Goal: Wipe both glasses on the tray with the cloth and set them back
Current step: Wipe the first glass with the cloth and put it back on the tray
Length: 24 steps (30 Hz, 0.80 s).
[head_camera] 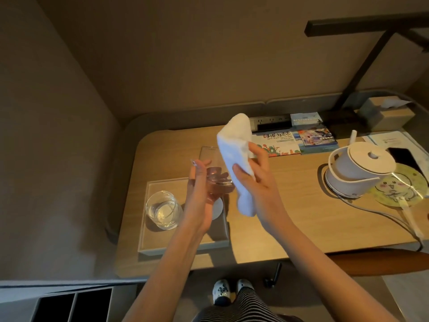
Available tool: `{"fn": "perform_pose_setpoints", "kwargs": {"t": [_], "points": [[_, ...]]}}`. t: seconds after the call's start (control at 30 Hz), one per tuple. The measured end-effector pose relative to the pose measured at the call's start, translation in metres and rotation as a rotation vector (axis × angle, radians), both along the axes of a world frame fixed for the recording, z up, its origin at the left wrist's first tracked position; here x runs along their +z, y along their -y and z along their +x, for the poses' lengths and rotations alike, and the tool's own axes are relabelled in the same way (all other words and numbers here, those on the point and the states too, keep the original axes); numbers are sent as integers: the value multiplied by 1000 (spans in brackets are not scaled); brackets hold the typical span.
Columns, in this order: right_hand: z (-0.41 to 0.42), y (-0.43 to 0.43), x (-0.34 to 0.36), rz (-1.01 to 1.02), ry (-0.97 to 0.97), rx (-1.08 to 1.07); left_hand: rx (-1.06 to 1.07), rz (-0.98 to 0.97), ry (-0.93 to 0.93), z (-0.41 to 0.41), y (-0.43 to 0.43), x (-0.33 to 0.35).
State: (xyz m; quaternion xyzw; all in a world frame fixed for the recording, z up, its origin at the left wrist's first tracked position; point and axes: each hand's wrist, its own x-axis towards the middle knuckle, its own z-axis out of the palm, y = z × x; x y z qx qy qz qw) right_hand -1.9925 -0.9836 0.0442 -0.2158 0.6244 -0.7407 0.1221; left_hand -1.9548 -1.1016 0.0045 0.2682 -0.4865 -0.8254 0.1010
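Clear glass tumbler [219, 182], short and round, held in the air at centre frame above the tray; tilted on its side, thick base showing, fingers visible through its wall. Grip: left hand [200, 194] closed around it from the left, thumb up.

White terry cloth [236, 159], soft and folded into a long thick wad, standing nearly upright just right of the held tumbler and touching it; upper end rises toward the top centre of the desk, lower end hangs below the palm. Grip: right hand [254, 177] clasped around its middle, fingers on the far side, thumb on the near side.

Second clear glass tumbler [163, 209], same short round form, upright in the left part of the tray, mouth up, heavy base catching light.

Pale rectangular tray [185, 246] with low raised rim, lower left of the wooden desk [290, 217]. A round white coaster [218, 209] lies in its right part, partly hidden by the left hand.

Right of frame: white electric kettle [357, 173] on its base, cord trailing. Upper centre: printed brochures [294, 141], flat on the desk.
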Motion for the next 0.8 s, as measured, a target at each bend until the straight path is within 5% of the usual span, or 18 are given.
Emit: {"fn": "perform_pose_setpoints", "kwargs": {"t": [0.07, 0.23, 0.4, 0.5, 0.57, 0.67, 0.8], "points": [[1, -3, -5, 42, -81, -7, 29, -11, 27, 0, -1, -2], [17, -4, -31, 445, -625, -89, 21, 15, 111, -5, 0, -8], [-9, -4, -12, 521, -669, -212, 10, -40, 62, -11, -1, 6], [6, -11, -18, 608, -849, -73, 23, 180, 57, -9, 0, 5], [5, -13, -13, 552, -804, -67, -18, 284, 64, -8, -1, 9], [-14, -14, 7, 347, -461, -133, -55, 327, -24, -9, -1, 8], [-19, -25, 3, 524, -458, -43, -28, 401, -83, -8, 5, 3]]}}
